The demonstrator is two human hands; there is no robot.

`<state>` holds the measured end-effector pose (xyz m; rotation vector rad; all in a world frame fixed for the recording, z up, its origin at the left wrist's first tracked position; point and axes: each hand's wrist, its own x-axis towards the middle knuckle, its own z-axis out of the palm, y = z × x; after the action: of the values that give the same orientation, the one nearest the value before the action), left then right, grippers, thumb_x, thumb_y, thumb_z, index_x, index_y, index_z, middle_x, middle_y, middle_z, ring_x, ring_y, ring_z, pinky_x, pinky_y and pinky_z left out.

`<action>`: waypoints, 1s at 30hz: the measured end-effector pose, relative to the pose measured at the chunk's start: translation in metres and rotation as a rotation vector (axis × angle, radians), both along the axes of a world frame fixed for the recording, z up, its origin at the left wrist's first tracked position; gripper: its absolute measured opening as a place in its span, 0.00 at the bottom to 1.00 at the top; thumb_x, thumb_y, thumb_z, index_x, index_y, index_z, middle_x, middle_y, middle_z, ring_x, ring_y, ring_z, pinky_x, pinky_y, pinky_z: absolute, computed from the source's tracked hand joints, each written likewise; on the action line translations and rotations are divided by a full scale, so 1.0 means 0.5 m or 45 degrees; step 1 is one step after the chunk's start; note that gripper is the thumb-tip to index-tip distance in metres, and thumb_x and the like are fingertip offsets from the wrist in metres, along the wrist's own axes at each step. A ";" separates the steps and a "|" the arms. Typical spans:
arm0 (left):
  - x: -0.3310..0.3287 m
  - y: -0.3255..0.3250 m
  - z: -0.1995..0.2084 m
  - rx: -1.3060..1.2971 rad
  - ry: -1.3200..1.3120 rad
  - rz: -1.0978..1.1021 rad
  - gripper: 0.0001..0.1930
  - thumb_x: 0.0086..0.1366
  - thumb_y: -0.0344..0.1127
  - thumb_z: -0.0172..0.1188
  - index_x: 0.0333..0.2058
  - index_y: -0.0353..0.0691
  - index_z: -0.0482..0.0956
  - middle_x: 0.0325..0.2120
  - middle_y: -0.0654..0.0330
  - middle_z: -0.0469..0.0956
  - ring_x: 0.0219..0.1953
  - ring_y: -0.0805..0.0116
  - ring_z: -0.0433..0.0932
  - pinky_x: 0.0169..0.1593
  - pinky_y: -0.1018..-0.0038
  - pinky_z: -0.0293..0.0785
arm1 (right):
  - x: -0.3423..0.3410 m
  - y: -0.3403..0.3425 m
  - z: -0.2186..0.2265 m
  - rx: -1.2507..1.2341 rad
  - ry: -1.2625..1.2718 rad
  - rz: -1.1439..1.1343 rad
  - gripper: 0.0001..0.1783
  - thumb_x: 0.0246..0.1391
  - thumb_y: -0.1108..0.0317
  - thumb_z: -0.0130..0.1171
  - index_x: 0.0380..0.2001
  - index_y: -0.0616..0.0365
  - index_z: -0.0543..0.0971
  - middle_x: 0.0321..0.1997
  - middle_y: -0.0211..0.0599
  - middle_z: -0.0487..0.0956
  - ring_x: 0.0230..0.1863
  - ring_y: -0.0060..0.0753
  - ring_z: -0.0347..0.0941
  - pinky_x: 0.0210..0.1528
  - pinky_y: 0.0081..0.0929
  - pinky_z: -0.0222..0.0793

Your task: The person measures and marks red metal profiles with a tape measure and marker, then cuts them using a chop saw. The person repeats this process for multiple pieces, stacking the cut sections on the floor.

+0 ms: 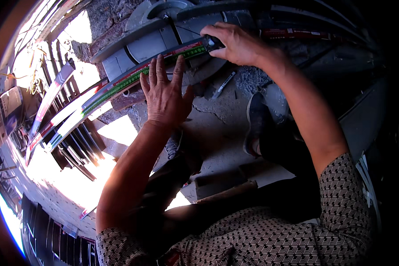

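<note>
My left hand (166, 99) lies with its fingers spread, the fingertips on a long strip with green printing (133, 80) and against a red-labelled strip (137, 70) beside it. My right hand (237, 44) is closed, thumb and fingers gripping a dark rounded object (212, 43) at the right end of the green-printed strip. What this object is, I cannot make out. Both strips lie along the front of a grey metal saw base (150, 44) with a slotted top. On the ground just below, a slim pale marker (224, 85) lies tilted.
More long strips reach out to the left over dark metal bars (77, 144) in bright sun. A carton (9, 113) stands at the far left. Grey shavings (250, 80) lie near my shoe (256, 119). A red-labelled length (292, 33) continues to the right in shadow.
</note>
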<state>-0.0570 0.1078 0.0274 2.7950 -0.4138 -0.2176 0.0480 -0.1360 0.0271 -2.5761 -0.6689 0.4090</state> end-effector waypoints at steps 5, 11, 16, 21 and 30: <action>-0.012 -0.073 -0.031 0.016 -0.003 0.239 0.45 0.62 0.53 0.65 0.75 0.57 0.57 0.74 0.34 0.46 0.77 0.32 0.42 0.71 0.31 0.37 | 0.002 -0.004 0.000 0.043 0.006 0.004 0.29 0.56 0.68 0.70 0.59 0.53 0.73 0.59 0.46 0.77 0.61 0.53 0.76 0.60 0.43 0.75; -0.013 -0.108 -0.042 0.016 0.039 0.382 0.45 0.61 0.53 0.66 0.75 0.58 0.57 0.75 0.35 0.43 0.77 0.33 0.38 0.69 0.26 0.38 | -0.003 -0.012 -0.011 0.157 -0.114 0.040 0.28 0.53 0.67 0.72 0.55 0.54 0.73 0.54 0.47 0.78 0.56 0.56 0.77 0.55 0.45 0.76; -0.015 -0.112 -0.052 -0.027 0.036 0.405 0.44 0.61 0.47 0.64 0.75 0.58 0.56 0.75 0.35 0.40 0.77 0.32 0.35 0.67 0.24 0.41 | -0.014 -0.010 -0.014 0.195 -0.179 0.024 0.28 0.51 0.67 0.73 0.55 0.54 0.73 0.52 0.46 0.79 0.55 0.56 0.78 0.53 0.46 0.77; -0.014 -0.113 -0.062 -0.053 0.008 0.412 0.43 0.61 0.46 0.63 0.75 0.57 0.56 0.75 0.34 0.39 0.77 0.31 0.35 0.67 0.25 0.43 | -0.024 -0.004 -0.016 0.155 -0.207 0.015 0.30 0.50 0.69 0.73 0.56 0.55 0.73 0.54 0.44 0.78 0.55 0.54 0.77 0.55 0.45 0.77; -0.012 -0.120 -0.062 -0.001 -0.022 0.400 0.43 0.61 0.50 0.66 0.74 0.55 0.60 0.74 0.31 0.43 0.76 0.28 0.40 0.71 0.35 0.43 | -0.042 -0.011 -0.023 0.162 -0.148 -0.088 0.39 0.51 0.66 0.74 0.66 0.50 0.69 0.64 0.44 0.73 0.63 0.52 0.73 0.64 0.43 0.74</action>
<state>-0.0628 0.0478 -0.0034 2.8124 0.0242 -0.1214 0.0271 -0.1417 0.0154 -2.5077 -0.6231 0.1887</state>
